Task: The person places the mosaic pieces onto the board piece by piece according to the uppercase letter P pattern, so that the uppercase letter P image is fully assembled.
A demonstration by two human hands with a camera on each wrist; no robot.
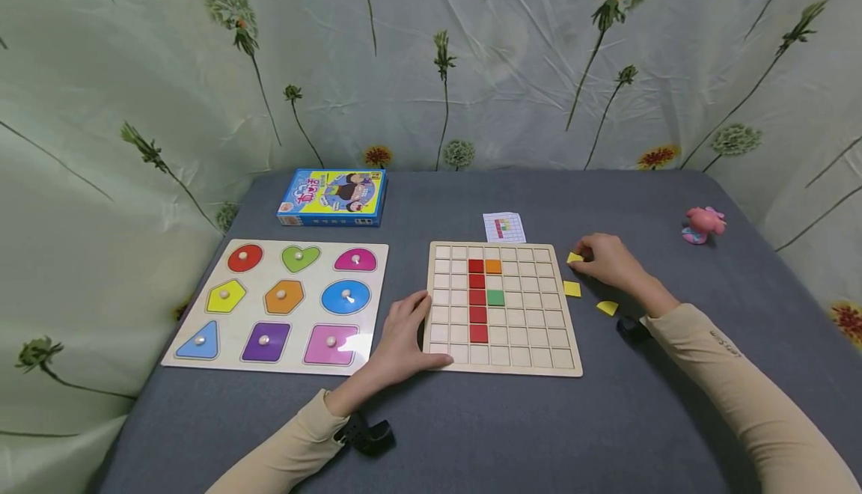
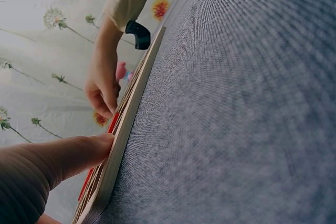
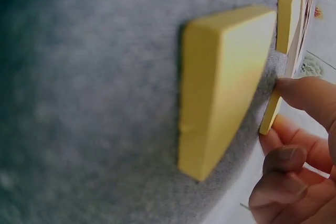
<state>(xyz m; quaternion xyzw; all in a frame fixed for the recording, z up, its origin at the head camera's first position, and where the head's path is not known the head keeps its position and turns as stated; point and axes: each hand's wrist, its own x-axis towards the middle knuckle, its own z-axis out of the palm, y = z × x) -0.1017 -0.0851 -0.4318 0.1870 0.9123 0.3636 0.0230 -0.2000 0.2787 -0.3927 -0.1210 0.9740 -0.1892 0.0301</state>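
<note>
A wooden grid board [image 1: 532, 359] lies flat on the table, with a column of red square tiles [image 1: 477, 297], an orange tile [image 1: 493, 266] and a green tile [image 1: 495, 298] in its cells. My left hand [image 1: 400, 337] rests at the board's near left corner, fingers along the left edge and thumb on the near edge. Off the board's right side, my right hand [image 1: 611, 262] pinches a yellow tile [image 3: 271, 109] between thumb and fingers. Close by lie a yellow square tile [image 1: 572, 289] and a yellow curved-edge piece [image 1: 607, 308].
A small printed pattern card [image 1: 504, 227] lies behind the grid board. To the left is a knobbed shape puzzle [image 1: 316, 251], with a blue game box [image 1: 331, 197] behind it. A pink toy figure [image 1: 703, 224] stands at the far right of the grey table [image 1: 512, 434].
</note>
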